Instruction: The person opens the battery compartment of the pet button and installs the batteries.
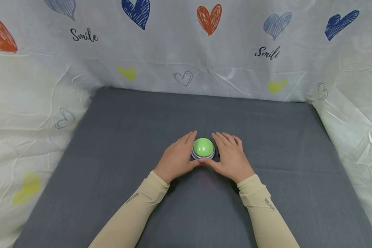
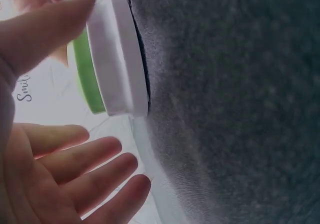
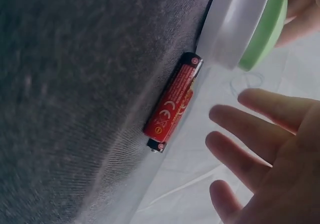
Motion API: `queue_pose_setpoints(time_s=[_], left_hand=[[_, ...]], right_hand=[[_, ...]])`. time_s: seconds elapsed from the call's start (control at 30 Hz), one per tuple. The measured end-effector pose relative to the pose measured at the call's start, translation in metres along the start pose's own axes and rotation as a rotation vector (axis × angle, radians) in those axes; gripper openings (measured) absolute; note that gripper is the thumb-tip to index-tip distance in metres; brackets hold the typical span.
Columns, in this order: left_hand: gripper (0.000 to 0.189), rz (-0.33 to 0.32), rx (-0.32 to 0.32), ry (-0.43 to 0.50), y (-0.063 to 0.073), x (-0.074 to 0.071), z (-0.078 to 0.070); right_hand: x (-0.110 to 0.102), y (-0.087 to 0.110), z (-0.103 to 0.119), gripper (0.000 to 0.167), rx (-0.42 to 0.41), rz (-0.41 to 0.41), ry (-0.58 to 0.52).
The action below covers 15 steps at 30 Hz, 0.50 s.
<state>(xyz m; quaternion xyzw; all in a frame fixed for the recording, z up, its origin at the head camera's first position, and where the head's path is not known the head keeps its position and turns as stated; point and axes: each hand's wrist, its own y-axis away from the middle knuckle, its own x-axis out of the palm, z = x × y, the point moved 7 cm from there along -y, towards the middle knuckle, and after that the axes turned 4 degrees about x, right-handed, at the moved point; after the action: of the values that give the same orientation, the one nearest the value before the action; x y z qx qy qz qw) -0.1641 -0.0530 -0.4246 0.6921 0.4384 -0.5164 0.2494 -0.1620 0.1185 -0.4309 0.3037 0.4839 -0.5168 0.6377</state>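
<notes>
A round push button (image 1: 203, 147) with a glossy green dome and a white base sits on the grey cloth between both hands. My left hand (image 1: 179, 155) lies along its left side, fingers extended forward and spread in the left wrist view. My right hand (image 1: 232, 157) is at its right, fingers likewise extended. The two thumbs come together at the near edge of the base, overlapping it in the head view. Beside the base, under the right hand, a red and black battery (image 3: 172, 99) lies on the cloth, with another dark battery end (image 3: 157, 145) showing behind it; the hand mostly hides them from above.
Dark grey cloth (image 1: 136, 127) covers the table all around the button. A white curtain (image 1: 161, 44) printed with hearts and "Smile" rises behind the table and along both sides.
</notes>
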Motion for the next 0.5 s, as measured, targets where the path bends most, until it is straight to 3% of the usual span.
queue_pose_setpoints(time_s=[0.5], left_hand=[[0.079,0.043,-0.012,0.149,-0.0027,0.0036,0.0038]], right_hand=[[0.0078,-0.0079,-0.0007,0.076,-0.046,0.057,-0.005]])
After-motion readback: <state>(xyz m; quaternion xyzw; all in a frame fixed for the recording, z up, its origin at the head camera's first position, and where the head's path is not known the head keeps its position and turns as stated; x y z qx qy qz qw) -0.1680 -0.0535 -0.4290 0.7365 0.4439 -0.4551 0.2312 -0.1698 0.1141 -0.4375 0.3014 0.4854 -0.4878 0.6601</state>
